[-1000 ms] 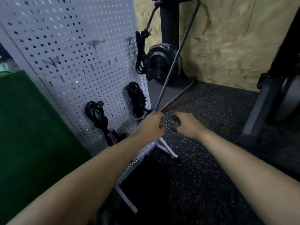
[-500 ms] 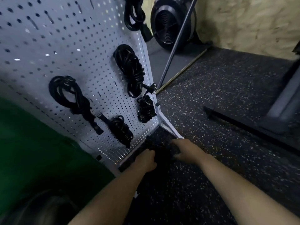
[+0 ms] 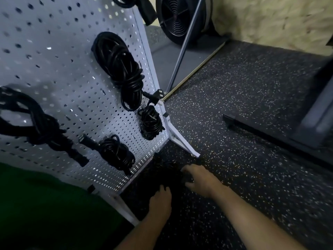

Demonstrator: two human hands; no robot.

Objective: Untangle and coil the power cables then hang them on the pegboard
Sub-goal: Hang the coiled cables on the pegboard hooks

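Observation:
A white pegboard (image 3: 59, 56) stands on the left with several black coiled cables hanging on it: a large coil (image 3: 119, 69), a small coil (image 3: 150, 123), a low coil (image 3: 115, 154) and one at the left edge (image 3: 36, 121). At the board's foot a dark cable heap (image 3: 169, 166) lies on the floor, hard to make out in shadow. My left hand (image 3: 160, 201) reaches down toward it with its fingertips lost in the dark. My right hand (image 3: 200, 179) stretches spread fingers onto the heap from the right.
The pegboard's white foot (image 3: 182, 141) juts out onto the speckled rubber floor (image 3: 243, 98). A black fan (image 3: 178, 18) and a slanted metal rod (image 3: 183, 46) stand behind. A green surface (image 3: 45, 204) lies at lower left. A dark equipment base (image 3: 252, 129) lies at right.
The view has tilted down and closer to the board's base. Both hands dropped from beside the board's edge to the dark heap on the floor.

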